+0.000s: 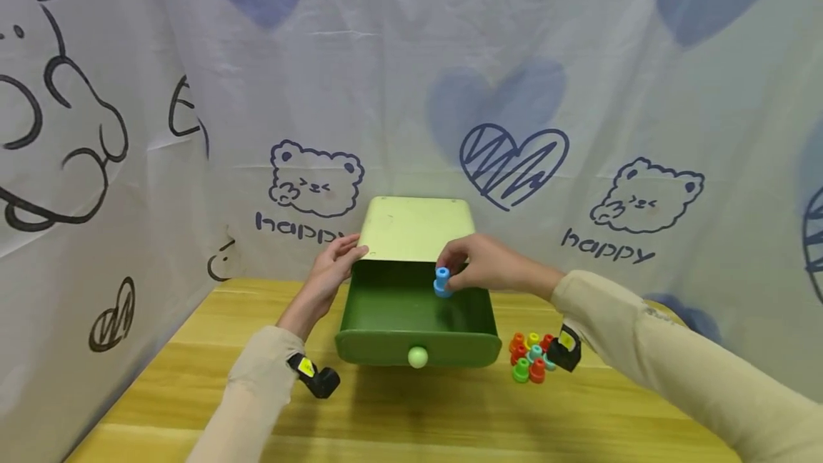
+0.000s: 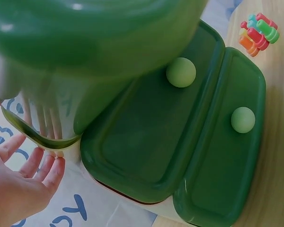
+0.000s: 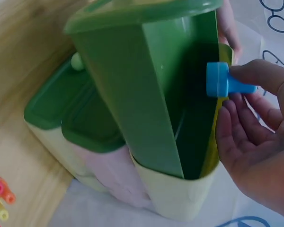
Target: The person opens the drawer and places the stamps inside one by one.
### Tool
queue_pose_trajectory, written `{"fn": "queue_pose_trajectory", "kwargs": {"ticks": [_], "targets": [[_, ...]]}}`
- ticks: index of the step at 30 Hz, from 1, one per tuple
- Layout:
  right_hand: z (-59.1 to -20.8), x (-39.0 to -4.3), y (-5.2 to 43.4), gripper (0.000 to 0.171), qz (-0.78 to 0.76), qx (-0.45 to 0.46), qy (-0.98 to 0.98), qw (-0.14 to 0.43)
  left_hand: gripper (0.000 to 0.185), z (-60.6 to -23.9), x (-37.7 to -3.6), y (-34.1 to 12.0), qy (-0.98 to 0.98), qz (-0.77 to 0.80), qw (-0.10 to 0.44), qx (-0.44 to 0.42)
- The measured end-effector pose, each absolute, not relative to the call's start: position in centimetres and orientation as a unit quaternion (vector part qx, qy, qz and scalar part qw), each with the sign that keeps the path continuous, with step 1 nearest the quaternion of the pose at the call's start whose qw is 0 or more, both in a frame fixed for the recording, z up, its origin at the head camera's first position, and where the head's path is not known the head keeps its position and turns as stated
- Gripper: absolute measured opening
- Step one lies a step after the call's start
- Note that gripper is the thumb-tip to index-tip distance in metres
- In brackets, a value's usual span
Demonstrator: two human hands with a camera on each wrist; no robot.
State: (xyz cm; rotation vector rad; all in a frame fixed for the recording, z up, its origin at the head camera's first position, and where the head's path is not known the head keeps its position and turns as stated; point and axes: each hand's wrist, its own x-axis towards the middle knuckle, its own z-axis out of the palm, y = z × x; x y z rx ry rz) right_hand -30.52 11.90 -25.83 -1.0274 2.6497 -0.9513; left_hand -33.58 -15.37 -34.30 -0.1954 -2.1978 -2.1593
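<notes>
One blue peg (image 1: 441, 283) sits pinched between the thumb and fingertips of the right hand (image 1: 491, 264), above the inner right part of the open drawer (image 1: 376, 347); in the right wrist view its wide base points away from the palm and its narrow stem lies against the thumb. The left hand (image 1: 331, 270), its fingers loosely extended and gripping nothing, touches the edge of the pale cabinet (image 1: 414, 227) at the open drawer's left rear corner. Behind the open drawer, the cloth (image 1: 398, 91) reads "happy" on both sides, under line-drawn bear faces. Smooth, glossy and plastic-looking, the open drawer is deep green with rounded corners and a round, pale green knob (image 1: 418, 357). Below it, two closed drawers (image 2: 137, 132) have matching knobs. Small stepped, hollow-topped pegs (image 1: 535, 357) in red, orange, yellow, green and turquoise cluster to the open drawer's right, on the wood-grained table (image 1: 257, 406).
</notes>
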Motion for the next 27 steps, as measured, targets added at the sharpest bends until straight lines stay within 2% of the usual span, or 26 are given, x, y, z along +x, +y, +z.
{"fn": "queue_pose_trajectory", "kwargs": {"ticks": [4, 13, 27], "targets": [[-26.0, -30.8, 11.0, 0.014, -0.35, -0.339, 0.866, 0.117, 0.058, -34.2, -33.5, -15.3, -0.709, -0.702, 0.026, -0.068], [-26.9, -30.1, 9.2, 0.014, -0.416, -0.311, 0.836, 0.177, 0.057, -34.3, -33.5, -15.5, -0.711, -0.699, 0.033, -0.067], [-28.3, -30.9, 8.3, 0.014, -0.42, -0.273, 0.846, 0.182, 0.057, -34.6, -33.5, -15.5, -0.71, -0.7, 0.034, -0.07]]}}
